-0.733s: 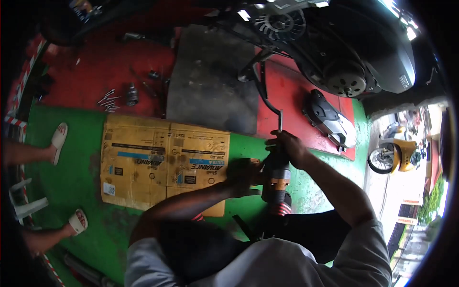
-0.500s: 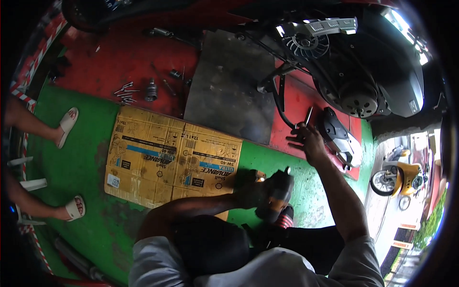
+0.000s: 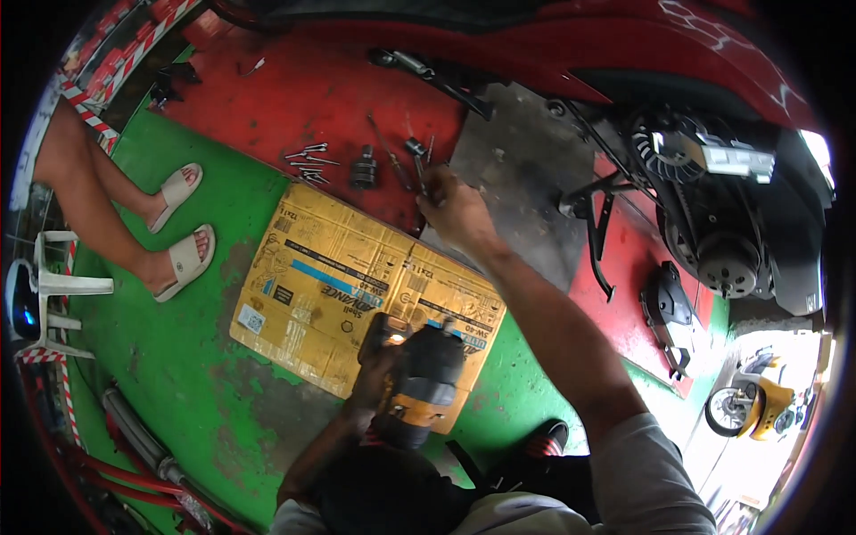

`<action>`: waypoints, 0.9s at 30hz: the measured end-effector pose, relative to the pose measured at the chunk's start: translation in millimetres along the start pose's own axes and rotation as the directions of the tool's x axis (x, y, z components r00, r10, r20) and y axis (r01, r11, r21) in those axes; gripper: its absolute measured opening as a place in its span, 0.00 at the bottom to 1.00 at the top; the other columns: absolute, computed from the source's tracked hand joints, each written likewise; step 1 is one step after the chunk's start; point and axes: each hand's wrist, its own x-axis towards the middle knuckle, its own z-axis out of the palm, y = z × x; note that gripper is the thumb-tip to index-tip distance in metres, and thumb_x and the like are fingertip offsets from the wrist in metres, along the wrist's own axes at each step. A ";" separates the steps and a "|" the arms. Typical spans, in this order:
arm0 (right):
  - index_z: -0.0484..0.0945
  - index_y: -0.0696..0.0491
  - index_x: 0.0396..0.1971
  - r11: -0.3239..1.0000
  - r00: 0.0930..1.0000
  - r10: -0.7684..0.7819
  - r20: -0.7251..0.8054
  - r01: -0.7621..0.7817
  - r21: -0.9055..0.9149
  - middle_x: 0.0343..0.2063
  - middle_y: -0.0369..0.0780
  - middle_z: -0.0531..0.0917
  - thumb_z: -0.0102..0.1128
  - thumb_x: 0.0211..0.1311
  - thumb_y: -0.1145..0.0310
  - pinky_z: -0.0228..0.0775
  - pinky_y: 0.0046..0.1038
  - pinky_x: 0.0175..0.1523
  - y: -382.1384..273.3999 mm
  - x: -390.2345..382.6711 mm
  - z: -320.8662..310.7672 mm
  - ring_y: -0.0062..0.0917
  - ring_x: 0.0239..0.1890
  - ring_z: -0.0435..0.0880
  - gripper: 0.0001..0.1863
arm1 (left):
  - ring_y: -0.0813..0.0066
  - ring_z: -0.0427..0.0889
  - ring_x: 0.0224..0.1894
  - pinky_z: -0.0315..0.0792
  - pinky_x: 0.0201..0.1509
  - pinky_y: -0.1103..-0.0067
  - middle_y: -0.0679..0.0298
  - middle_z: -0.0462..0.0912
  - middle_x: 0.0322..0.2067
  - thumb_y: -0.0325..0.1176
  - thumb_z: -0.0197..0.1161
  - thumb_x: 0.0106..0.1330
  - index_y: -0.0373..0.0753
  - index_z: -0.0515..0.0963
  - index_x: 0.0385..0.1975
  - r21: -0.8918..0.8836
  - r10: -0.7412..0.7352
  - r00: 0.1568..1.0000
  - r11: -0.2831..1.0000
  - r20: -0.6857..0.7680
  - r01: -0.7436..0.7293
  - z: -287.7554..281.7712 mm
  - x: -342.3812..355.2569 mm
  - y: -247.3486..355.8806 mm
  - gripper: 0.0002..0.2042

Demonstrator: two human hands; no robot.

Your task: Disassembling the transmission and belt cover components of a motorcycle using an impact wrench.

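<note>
A yellow-and-black power drill (image 3: pixel 423 379) is held in the left hand (image 3: pixel 376 370), the fingers wrapped around its grip, above the flattened cardboard carton (image 3: pixel 303 308); its nose is turned away from the body – presumably so that the tool's weight can be borne near the lap by one hand alone. The right hand (image 3: pixel 462 214) is set well apart from the left, stretched forward over the edge of the red mat (image 3: pixel 285 102); a slim metal rod (image 3: pixel 421 166) appears to be pinched between its fingertips, with the far end beside a small socket (image 3: pixel 414 144); whether the two are touching cannot be told.

Near that hand a thin screwdriver-like tool (image 3: pixel 398 169) and a dark cylindrical part (image 3: pixel 363 169) are laid, with loose bolts (image 3: pixel 308 163) grouped to their left; the small pieces seem to have been placed together so that none is lost. The carton is spread flat on the green floor (image 3: pixel 214 357), probably as a clean covering. At the right, the red motorbike (image 3: pixel 624 53) is seen with its stand (image 3: pixel 599 218) lowered and its drive parts exposed; a black cover (image 3: pixel 669 312) is laid beside it – likely put there to be within reach, yet out of the way.
</note>
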 end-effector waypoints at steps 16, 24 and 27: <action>0.73 0.50 0.51 0.707 0.989 0.091 0.119 0.020 -0.707 0.47 0.46 0.81 0.61 0.58 0.59 0.75 0.42 0.53 7.9 92.8 17.8 0.42 0.50 0.80 0.22 | 0.75 0.79 0.38 0.75 0.47 0.77 0.66 0.79 0.36 0.39 0.46 0.74 0.37 0.74 0.48 -0.043 0.031 1.000 0.999 0.001 -0.031 -29.1 8.0 44.2 0.14; 0.75 0.51 0.51 0.975 0.984 0.047 0.169 -0.082 0.208 0.39 0.42 0.81 0.57 0.61 0.60 0.74 0.34 0.47 9.6 54.4 -14.4 0.31 0.42 0.80 0.19 | 0.75 0.79 0.37 0.75 0.47 0.77 0.66 0.79 0.36 0.39 0.47 0.74 0.37 0.74 0.49 -0.011 0.001 1.000 1.000 0.030 -0.001 -9.5 11.9 37.7 0.14; 0.73 0.51 0.53 0.532 0.930 0.034 0.365 -0.326 0.781 0.35 0.37 0.78 0.55 0.61 0.61 0.73 0.30 0.43 9.9 17.7 -15.9 0.25 0.36 0.77 0.21 | 0.75 0.79 0.37 0.75 0.46 0.77 0.66 0.79 0.35 0.38 0.47 0.73 0.37 0.74 0.49 0.022 -0.001 1.000 1.000 0.031 0.000 -0.1 8.7 33.2 0.14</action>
